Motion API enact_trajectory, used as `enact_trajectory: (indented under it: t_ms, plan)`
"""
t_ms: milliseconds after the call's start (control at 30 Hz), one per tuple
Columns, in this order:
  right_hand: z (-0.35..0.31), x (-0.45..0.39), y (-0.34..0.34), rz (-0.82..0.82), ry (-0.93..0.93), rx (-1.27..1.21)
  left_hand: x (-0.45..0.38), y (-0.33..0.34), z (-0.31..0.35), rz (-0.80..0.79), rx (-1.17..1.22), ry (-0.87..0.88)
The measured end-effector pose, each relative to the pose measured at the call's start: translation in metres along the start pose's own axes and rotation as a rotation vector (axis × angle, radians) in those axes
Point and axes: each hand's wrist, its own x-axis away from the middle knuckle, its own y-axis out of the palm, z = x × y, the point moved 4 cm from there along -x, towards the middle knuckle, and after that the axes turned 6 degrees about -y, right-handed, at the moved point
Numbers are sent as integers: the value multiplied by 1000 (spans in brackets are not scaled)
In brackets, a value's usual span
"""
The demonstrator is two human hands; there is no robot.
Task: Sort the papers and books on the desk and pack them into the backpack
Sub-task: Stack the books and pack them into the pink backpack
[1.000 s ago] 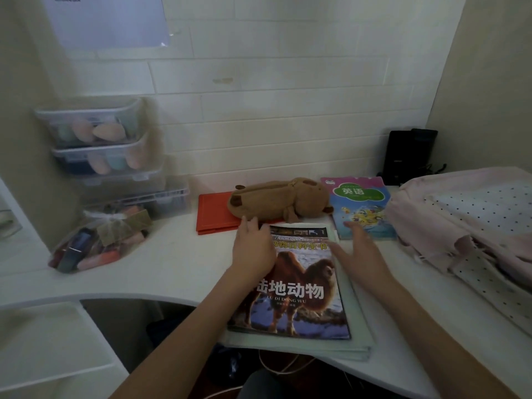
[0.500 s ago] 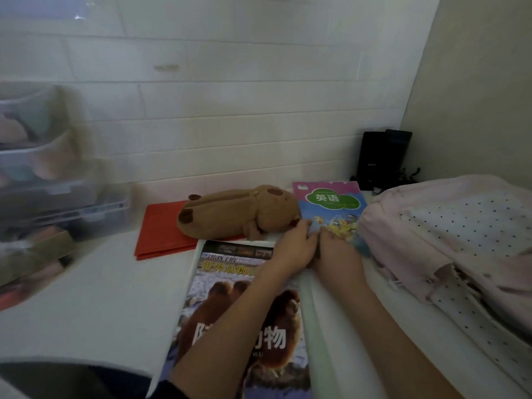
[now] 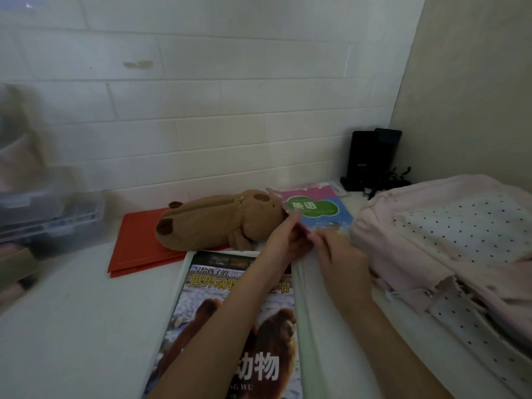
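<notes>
An English textbook with a pink, green and blue cover lies at the back of the desk, its left edge raised. My left hand pinches that left edge. My right hand grips the book's near corner right beside it. Under my left forearm lies a large animal book with a camel on its cover, resting on a pale green folder. A pink backpack with dotted panels lies on the right, touching the textbook.
A brown plush pencil case sits on a red folder just left of the textbook. A black device with cables stands in the back corner. Blurred clear plastic drawers are at the far left.
Both hands left the animal book and moved forward to the English textbook, closing on its left edge and near corner. The edge now lifts off the desk. The view has shifted forward and right.
</notes>
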Motion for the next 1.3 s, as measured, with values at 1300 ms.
enact_trajectory:
  t_ms: [1300]
  plan:
    - [39, -12, -20, 171, 746, -940, 17, -41, 36, 259, -423, 132]
